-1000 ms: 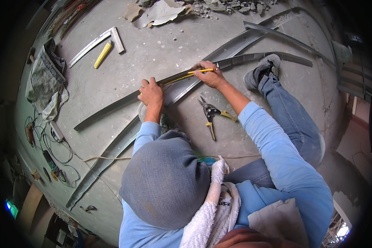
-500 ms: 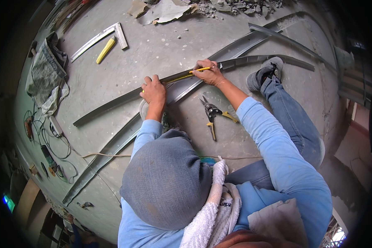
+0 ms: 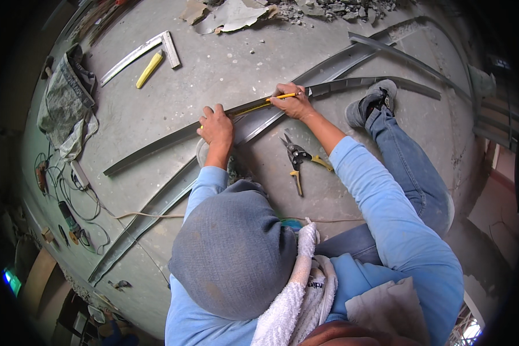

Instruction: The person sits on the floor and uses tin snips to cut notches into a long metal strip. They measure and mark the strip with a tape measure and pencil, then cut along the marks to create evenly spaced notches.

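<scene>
My right hand (image 3: pixel 293 105) pinches a yellow pencil (image 3: pixel 284 97) over a narrow grey metal channel (image 3: pixel 155 149). Fingers of my left hand (image 3: pixel 217 128) are bent over the same channel, further left, and grip it. A yellow tape measure blade (image 3: pixel 251 108) runs along the channel between both hands; its case cannot be made out. The narrow channel lies across a wider metal channel (image 3: pixel 166 199) on the floor. Tin snips (image 3: pixel 297 154) with yellow-and-black handles lie spread apart, nearer to me, below my right hand.
A metal square (image 3: pixel 170 49) and a yellow utility knife (image 3: pixel 149 70) lie at far left. A grey cloth bag (image 3: pixel 68 109), an angle grinder (image 3: pixel 69 222) and tangled cords are at left. Rubble (image 3: pixel 334 10) edges the far side. Another metal strip (image 3: pixel 409 57) lies at right near my shoe (image 3: pixel 372 104).
</scene>
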`<act>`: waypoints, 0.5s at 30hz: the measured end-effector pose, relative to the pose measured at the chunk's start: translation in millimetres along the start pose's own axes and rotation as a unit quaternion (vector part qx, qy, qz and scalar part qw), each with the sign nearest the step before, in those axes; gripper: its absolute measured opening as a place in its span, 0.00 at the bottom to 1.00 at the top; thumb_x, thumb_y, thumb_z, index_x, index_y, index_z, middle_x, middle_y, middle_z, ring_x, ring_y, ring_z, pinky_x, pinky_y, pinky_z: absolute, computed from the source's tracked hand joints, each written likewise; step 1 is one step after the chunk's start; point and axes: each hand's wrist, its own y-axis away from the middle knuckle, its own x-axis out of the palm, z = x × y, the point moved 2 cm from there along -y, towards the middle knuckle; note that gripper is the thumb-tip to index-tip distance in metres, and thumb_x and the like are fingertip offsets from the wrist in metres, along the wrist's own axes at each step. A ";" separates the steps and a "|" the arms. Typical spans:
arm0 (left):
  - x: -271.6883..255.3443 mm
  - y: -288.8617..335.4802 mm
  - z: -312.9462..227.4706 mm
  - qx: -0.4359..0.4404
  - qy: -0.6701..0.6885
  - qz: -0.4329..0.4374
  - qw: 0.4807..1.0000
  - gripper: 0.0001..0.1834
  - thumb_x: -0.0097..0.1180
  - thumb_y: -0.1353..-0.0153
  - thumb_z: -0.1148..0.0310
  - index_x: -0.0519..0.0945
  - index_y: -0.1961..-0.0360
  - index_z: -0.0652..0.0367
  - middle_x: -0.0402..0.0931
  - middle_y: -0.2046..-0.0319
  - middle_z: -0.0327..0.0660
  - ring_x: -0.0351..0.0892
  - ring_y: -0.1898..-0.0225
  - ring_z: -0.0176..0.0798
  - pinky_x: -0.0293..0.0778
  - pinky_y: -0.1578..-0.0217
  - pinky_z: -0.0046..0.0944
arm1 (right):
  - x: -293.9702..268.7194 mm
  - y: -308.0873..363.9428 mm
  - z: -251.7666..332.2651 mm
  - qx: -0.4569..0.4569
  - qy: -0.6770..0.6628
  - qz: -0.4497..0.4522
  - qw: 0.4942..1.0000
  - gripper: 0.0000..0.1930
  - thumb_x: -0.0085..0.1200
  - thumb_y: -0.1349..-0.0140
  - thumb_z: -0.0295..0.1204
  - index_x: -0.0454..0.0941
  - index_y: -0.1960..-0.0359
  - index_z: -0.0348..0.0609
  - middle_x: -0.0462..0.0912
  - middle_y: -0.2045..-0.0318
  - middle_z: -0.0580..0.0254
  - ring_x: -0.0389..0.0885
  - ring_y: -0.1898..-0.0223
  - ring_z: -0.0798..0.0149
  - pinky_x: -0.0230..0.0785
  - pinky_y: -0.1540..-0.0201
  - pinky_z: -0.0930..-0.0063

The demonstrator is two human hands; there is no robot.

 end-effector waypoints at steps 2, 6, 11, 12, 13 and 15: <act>-0.2 0.3 0.3 0.001 0.004 0.001 1.000 0.12 0.52 0.32 0.62 0.81 0.51 0.46 0.72 0.46 0.45 0.77 0.45 0.58 0.73 0.51 0.68 | 1.0 0.5 -0.6 0.033 -0.002 0.030 0.999 0.11 0.64 0.43 0.43 0.82 0.71 0.50 0.86 0.69 0.66 0.83 0.55 0.57 0.63 0.41 0.59; -0.2 0.1 0.7 0.002 0.002 0.001 1.000 0.12 0.51 0.32 0.63 0.81 0.51 0.47 0.72 0.46 0.46 0.78 0.46 0.58 0.73 0.51 0.68 | 1.4 0.5 -1.4 0.030 -0.005 0.018 0.999 0.11 0.64 0.44 0.42 0.82 0.72 0.49 0.86 0.70 0.65 0.83 0.55 0.57 0.64 0.42 0.59; -0.7 0.6 0.1 0.001 0.008 0.000 1.000 0.12 0.50 0.32 0.63 0.81 0.51 0.47 0.72 0.47 0.46 0.78 0.46 0.58 0.73 0.51 0.68 | 3.5 0.2 -4.2 0.029 0.014 0.019 0.999 0.12 0.63 0.45 0.42 0.81 0.73 0.49 0.86 0.70 0.63 0.83 0.55 0.56 0.64 0.42 0.58; -1.1 0.5 -0.2 0.001 0.010 -0.001 1.000 0.12 0.51 0.32 0.63 0.81 0.51 0.47 0.72 0.47 0.46 0.78 0.46 0.58 0.73 0.51 0.68 | 2.9 -0.1 -3.9 0.018 0.004 0.012 1.000 0.12 0.63 0.45 0.43 0.81 0.73 0.49 0.86 0.70 0.63 0.83 0.55 0.55 0.64 0.42 0.58; -1.4 0.3 -0.6 0.001 0.011 -0.001 1.000 0.12 0.51 0.32 0.63 0.81 0.51 0.47 0.72 0.47 0.46 0.78 0.46 0.58 0.73 0.51 0.68 | 1.7 -0.7 -4.0 0.020 -0.005 0.008 1.000 0.12 0.63 0.45 0.43 0.81 0.73 0.48 0.86 0.70 0.62 0.83 0.55 0.55 0.64 0.42 0.58; -2.4 0.3 -0.5 0.000 0.011 0.001 1.000 0.12 0.51 0.32 0.64 0.81 0.51 0.47 0.72 0.47 0.46 0.78 0.46 0.58 0.73 0.51 0.68 | 0.4 -2.2 -1.4 0.016 0.005 0.008 1.000 0.12 0.64 0.45 0.42 0.81 0.73 0.46 0.86 0.70 0.61 0.83 0.57 0.54 0.68 0.46 0.59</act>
